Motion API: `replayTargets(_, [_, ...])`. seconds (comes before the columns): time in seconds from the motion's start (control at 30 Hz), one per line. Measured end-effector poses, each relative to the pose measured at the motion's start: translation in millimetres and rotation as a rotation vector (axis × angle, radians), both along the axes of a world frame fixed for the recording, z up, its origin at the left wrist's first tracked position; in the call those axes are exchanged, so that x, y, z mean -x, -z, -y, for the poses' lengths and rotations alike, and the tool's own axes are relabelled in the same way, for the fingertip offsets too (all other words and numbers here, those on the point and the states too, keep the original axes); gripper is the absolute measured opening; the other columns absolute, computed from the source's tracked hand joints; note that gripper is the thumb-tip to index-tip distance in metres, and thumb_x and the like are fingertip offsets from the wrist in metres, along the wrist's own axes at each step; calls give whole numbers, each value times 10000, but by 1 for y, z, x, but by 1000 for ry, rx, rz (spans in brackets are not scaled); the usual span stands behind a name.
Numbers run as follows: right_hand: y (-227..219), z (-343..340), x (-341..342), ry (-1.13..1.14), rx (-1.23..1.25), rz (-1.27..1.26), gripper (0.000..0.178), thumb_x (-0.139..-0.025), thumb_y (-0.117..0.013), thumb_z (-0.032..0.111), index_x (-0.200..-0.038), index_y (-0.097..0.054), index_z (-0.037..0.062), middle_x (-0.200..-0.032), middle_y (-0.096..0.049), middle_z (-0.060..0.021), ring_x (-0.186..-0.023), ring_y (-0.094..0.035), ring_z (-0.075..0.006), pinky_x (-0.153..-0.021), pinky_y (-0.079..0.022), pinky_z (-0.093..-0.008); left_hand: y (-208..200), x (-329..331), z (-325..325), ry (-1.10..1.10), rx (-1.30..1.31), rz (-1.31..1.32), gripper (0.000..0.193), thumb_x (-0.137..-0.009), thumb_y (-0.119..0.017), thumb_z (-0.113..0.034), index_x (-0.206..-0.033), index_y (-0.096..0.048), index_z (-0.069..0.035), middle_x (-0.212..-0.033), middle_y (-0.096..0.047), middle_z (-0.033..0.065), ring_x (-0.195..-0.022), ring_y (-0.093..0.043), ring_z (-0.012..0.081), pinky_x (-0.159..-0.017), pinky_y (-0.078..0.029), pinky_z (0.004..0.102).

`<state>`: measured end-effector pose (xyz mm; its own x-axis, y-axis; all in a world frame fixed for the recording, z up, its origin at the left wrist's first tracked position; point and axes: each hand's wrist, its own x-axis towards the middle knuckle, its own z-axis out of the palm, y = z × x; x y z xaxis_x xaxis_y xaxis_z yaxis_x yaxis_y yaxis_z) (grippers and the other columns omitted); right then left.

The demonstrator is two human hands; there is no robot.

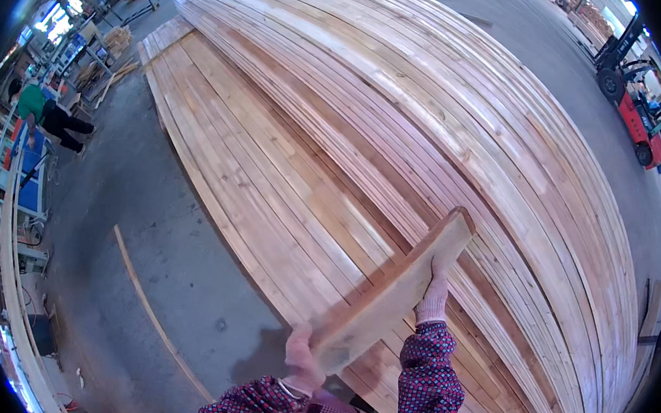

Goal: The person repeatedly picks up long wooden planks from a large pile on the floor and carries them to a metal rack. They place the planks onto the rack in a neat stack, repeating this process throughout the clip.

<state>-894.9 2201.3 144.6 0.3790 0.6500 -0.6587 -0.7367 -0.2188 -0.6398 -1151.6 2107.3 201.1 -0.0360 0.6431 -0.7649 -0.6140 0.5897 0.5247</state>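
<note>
A short, thick wooden board (389, 304) slants across the lower middle of the view, raised over stacked planks. Its near left end is gripped by my left hand (304, 360), fingers wrapped about the edge. Farther up, my right hand (434, 294) holds the board's right side near the far end, its fingers partly hidden behind the wood. Both hands appear to wear pale pinkish gloves, below which come dark patterned sleeves. Under the board lies a low layer of long planks (254, 193), with a taller stack of planks (461, 124) rising on its right.
A thin wooden strip (148, 301) lies on the grey floor (164, 248) to the left. Beyond it, a person in a green top (34, 102) bends at a blue-topped bench (32, 171). A red forklift (638, 122) stands far right. Long boards run along the left rim.
</note>
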Motion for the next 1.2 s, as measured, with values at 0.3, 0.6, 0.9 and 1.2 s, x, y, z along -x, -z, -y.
replayTargets(0.3, [19,31,73,-173,159,2,502,-890,-636,376,-1231,-538,21,-1081,-635,-111,-923,-639,-246,-807,-537,-390,17,51,64,374,-292,-622,412,-912,-469,-324,-1129,-560,14,-1079,-614,136,-980,-613,263,-893,-504,399])
replayTargets(0.6, [95,-82,187,-439,14,-252,466,-897,-618,330,-1209,-556,-9,-1108,-620,-134,-976,-612,-244,-866,-487,-360,100,102,-1,1,-264,-515,327,-872,-594,-238,-1111,-568,-15,-1039,-603,137,-957,-587,271,-850,-499,382])
replayTargets(0.9, [139,-183,181,-620,68,-20,513,-874,-648,365,-1207,-555,-13,-1069,-636,-124,-943,-626,-224,-833,-513,-363,166,24,-140,-452,-216,-33,430,-944,-414,-393,-1135,-553,-33,-1083,-625,124,-995,-610,296,-859,-508,418])
replayTargets(1.2, [138,-163,172,-1030,101,457,662,-807,-685,422,-1268,-517,-21,-1126,-626,-165,-1040,-609,-259,-868,-491,-374,267,11,-20,-209,-258,-367,445,-941,-465,-312,-1256,-433,0,-1190,-531,121,-1144,-531,281,-1011,-430,427])
